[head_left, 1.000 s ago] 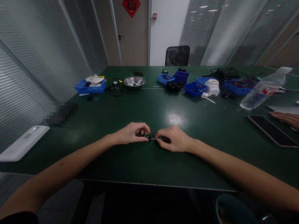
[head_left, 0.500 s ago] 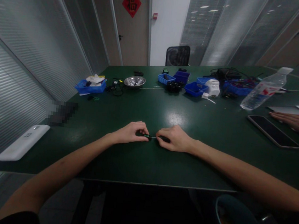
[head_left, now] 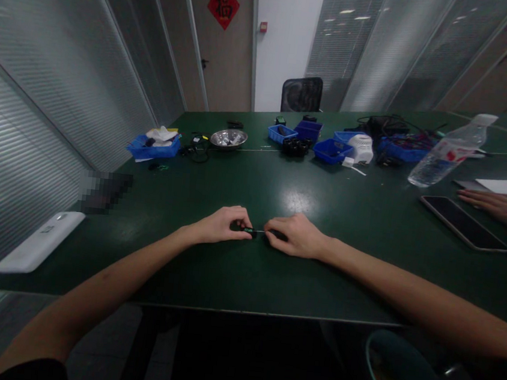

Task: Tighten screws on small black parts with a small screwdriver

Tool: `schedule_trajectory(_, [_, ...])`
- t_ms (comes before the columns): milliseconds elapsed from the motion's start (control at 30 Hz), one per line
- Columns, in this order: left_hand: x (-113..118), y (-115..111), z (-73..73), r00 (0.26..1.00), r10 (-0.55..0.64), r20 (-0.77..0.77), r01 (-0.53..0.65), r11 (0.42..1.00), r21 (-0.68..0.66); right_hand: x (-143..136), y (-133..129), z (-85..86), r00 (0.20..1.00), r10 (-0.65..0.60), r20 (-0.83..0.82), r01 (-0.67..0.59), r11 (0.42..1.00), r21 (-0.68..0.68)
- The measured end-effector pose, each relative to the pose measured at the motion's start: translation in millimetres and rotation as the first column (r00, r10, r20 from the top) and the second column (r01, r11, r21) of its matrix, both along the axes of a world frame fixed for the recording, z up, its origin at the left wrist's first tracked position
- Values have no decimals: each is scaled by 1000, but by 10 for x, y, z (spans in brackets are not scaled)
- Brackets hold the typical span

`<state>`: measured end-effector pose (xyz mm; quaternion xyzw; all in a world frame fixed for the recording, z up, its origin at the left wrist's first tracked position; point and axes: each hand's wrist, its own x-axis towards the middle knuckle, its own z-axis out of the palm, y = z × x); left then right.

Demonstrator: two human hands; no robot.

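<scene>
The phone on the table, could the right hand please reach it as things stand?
Probably yes, once the right hand sets down the thin tool: nothing stands between that hand and the phone, and the co-worker's hand rests beside the phone, not on it.

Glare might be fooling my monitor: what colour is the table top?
Dark green, clearest in the head view's near part.

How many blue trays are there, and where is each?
6: a left tray; a light-blue tray, middle; a dark tray right of it; a front tray further right; a half-hidden tray behind that; a far-right tray. Clutter may hide more.
</scene>
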<state>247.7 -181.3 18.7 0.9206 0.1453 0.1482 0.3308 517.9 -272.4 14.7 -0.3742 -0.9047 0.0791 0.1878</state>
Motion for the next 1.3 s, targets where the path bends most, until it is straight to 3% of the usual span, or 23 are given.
schedule_trajectory(733, [-2,-1,-18,1000,7,0,-7,1000,18,-171,-61,27,994,-29,108,25,999,40])
schedule_trajectory(967, [-2,0,-27,1000,17,-4,-17,1000,23,-159,-25,-14,978,-178,-109,180,984,8])
schedule_trajectory(1167, [-1,-8,-7,1000,5,-7,-5,1000,29,-150,-36,3,996,-71,-53,70,997,-17])
schedule_trajectory(1300, [-2,-9,25,1000,-16,-6,16,999,29,-148,-36,3,995,-79,-65,79,997,-4])
